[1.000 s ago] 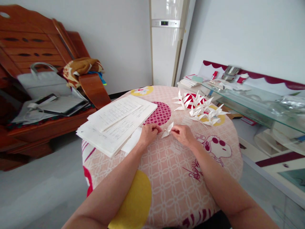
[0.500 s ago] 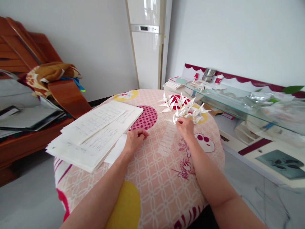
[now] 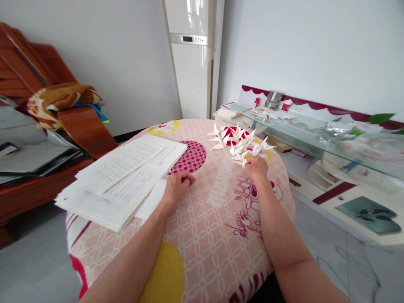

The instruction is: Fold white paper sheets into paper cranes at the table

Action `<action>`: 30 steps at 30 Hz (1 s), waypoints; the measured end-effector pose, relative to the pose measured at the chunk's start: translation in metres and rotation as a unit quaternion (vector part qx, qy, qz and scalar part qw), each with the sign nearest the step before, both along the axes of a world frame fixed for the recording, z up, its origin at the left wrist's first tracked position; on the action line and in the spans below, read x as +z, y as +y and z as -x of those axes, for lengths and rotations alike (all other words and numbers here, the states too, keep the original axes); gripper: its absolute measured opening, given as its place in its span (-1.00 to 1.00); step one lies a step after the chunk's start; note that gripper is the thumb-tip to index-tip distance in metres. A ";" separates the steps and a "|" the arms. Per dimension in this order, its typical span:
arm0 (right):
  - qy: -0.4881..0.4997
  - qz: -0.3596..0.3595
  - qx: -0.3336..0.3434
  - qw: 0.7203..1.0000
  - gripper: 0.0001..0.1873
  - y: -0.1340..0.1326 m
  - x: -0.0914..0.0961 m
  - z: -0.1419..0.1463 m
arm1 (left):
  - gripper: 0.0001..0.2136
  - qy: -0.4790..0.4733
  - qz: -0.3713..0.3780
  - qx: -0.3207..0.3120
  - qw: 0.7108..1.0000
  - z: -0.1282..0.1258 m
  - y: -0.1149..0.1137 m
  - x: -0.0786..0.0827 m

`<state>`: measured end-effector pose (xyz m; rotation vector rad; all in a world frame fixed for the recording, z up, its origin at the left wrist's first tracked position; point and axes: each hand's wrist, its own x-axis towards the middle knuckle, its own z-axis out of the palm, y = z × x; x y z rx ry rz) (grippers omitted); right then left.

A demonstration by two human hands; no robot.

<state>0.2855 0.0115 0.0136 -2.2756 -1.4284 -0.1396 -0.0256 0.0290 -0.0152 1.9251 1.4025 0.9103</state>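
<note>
Work in place: A close group of white paper cranes (image 3: 241, 146) stands on the far right part of the bench (image 3: 202, 235), wings raised; these look fully folded. An exact count is not possible, as they overlap.
Nearest crane: One paper crane (image 3: 240, 160) sits at the near edge of the group, apparently set among the others.
Right hand: The right hand (image 3: 257, 167) has its fingers drawn together, fingertips at that nearest crane. Whether they grip it or merely touch it, I cannot tell.
Left hand: The left hand (image 3: 179, 186) rests on the cloth, fingers loosely curled, just beside a white slip (image 3: 153, 200). Nothing shows in it, but the inner side is hidden.
Outstanding: The slip lies flat, partly under the paper stack (image 3: 126, 176). No half-folded piece is visible; what remains cannot be established from here.
Paper: The cranes are thin and matt, with sharp creases and pointed tips. The stack is of flat sheets with lines of dark writing, edges unevenly aligned.
Bench covering: Soft-looking pink cloth with a white lattice, yellow and magenta patches and purple cartoon outlines; the top appears rounded.
Adjacent: A glass shelf (image 3: 293, 130), smooth and clear-edged, carries assorted items.
</note>
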 end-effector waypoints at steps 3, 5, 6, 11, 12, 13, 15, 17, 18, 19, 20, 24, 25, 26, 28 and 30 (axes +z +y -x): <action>0.034 0.003 -0.014 0.999 -0.83 -0.004 0.007 -0.003 | -0.73 -0.001 -0.004 0.000 1.000 0.001 0.000 0.000; 0.051 -0.022 -0.027 0.998 -0.82 -0.008 0.013 -0.003 | -0.73 -0.004 -0.004 0.003 1.000 0.002 0.000 0.000; 0.058 -0.040 -0.028 0.997 -0.82 -0.010 0.015 -0.002 | -0.74 -0.006 -0.004 0.006 1.000 0.002 0.000 0.001; 0.132 -0.132 0.103 0.977 -0.84 -0.015 0.017 0.034 | -0.77 -0.055 0.006 0.030 0.998 0.001 -0.003 0.007; 0.144 -0.130 0.163 0.968 -0.85 -0.017 0.015 0.047 | -0.77 -0.078 0.012 0.035 0.996 0.002 -0.003 0.009; 0.144 -0.115 0.226 0.957 -0.85 -0.018 0.012 0.062 | -0.77 -0.101 0.019 0.042 0.994 0.002 -0.004 0.011; 0.138 -0.055 0.338 0.929 -0.83 -0.022 0.004 0.091 | -0.75 -0.137 0.021 0.062 0.988 0.007 -0.003 0.016; 0.104 0.007 0.412 0.905 -0.81 -0.025 -0.005 0.113 | -0.75 -0.153 -0.002 0.095 0.984 0.019 0.000 0.023; 0.088 0.032 0.433 0.896 -0.80 -0.027 -0.010 0.121 | -0.75 -0.159 -0.023 0.119 0.980 0.028 0.003 0.026; 0.078 0.043 0.447 0.890 -0.80 -0.027 -0.013 0.125 | -0.75 -0.178 -0.044 0.147 0.972 0.038 0.006 0.029; 0.075 0.040 0.450 0.889 -0.79 -0.027 -0.017 0.126 | -0.75 -0.204 -0.060 0.178 0.961 0.049 0.009 0.032; 0.080 0.004 0.413 0.907 -0.78 -0.018 -0.024 0.108 | -0.78 -0.256 -0.077 0.299 0.916 0.096 0.019 0.035; 0.084 -0.003 0.402 0.912 -0.77 -0.015 -0.025 0.102 | -0.79 -0.249 -0.070 0.313 0.914 0.105 0.021 0.034; 0.090 -0.007 0.391 0.916 -0.76 -0.012 -0.025 0.096 | -0.80 -0.232 -0.066 0.326 0.914 0.112 0.021 0.033; 0.109 -0.005 0.377 0.920 -0.73 -0.008 -0.026 0.089 | -0.80 -0.188 -0.066 0.340 0.919 0.119 0.022 0.030; 0.130 0.007 0.371 0.919 -0.69 -0.007 -0.026 0.086 | -0.81 -0.139 -0.067 0.332 0.930 0.120 0.021 0.028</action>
